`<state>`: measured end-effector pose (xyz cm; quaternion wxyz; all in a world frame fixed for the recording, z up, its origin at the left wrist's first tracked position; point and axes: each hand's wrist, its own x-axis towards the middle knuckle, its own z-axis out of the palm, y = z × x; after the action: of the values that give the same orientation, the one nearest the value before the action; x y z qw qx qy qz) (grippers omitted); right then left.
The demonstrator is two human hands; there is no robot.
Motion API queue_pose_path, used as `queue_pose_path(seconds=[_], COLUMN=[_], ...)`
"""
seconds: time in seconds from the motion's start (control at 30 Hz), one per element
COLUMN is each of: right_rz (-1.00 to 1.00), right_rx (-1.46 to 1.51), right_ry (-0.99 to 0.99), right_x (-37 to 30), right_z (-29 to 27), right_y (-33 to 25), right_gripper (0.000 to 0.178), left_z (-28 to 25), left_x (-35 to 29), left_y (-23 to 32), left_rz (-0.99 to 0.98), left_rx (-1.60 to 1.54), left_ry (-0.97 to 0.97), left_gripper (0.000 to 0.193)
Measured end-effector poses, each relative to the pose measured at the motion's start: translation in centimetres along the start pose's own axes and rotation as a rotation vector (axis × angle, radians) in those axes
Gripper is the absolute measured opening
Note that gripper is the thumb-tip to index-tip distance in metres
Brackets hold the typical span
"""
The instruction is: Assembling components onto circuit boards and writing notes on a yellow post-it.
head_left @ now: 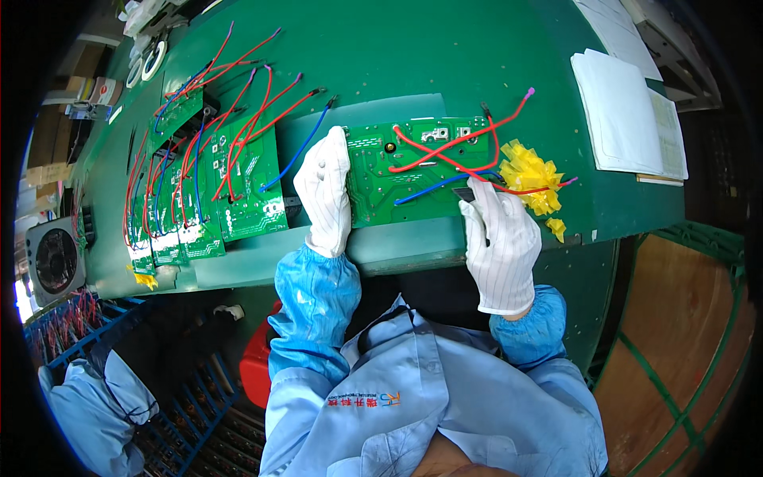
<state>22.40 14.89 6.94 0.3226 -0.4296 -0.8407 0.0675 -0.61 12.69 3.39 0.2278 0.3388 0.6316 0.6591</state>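
A green circuit board [373, 187] with red wires [433, 157] and a blue wire [429, 189] lies in front of me on the table. My left hand [324, 187], in a white striped glove, is closed on the board's left edge. Over its lower right corner, my gloved right hand [501, 238] pinches a small dark flat piece [463, 193], mostly hidden by the fingers. The wires' loose ends pass by the right fingertips and stretch out beyond the board's right side.
Several wired boards [250, 179] lie overlapping at the left. A pile of yellow tape pieces [528, 176] sits right of my board, with papers [624, 119] farther right. Tape rolls [154, 60] stand at the far left, and a fan [56, 258] is beside the table.
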Motion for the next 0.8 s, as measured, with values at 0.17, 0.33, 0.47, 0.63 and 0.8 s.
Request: queue_pose_path(seconds=[0.17,0.33,0.47,0.63,0.8], right_rz=[-0.107,-0.167,-0.105,-0.047,-0.050], right_rx=[0.324,0.177,0.361,0.393,0.339], right_ry=[-0.185,-0.270,-0.267,-0.132,-0.172], right_x=[-0.4,0.1,-1.0,-0.6,-1.7], right_z=[-1.0,-1.3,-1.2,-0.5,-0.6], right_y=[-1.1,-1.0,-1.4,-0.8,-1.2], right_gripper=[0.047,0.046,0.030,0.021,0.020], left_z=[-0.2,-0.4,0.3,0.1,0.4], left_x=[-0.1,0.0,-0.2,-0.2,-0.4], left_y=[-0.1,0.3,1.1,1.1,1.5], left_rz=[-0.036,-0.052,-0.068,-0.074,-0.060], left_rx=[-0.034,-0.034,-0.127,-0.119,-0.144], left_ry=[-0.023,-0.063,-0.029,-0.032,-0.078], left_gripper=[0.033,0.028,0.023,0.020,0.014])
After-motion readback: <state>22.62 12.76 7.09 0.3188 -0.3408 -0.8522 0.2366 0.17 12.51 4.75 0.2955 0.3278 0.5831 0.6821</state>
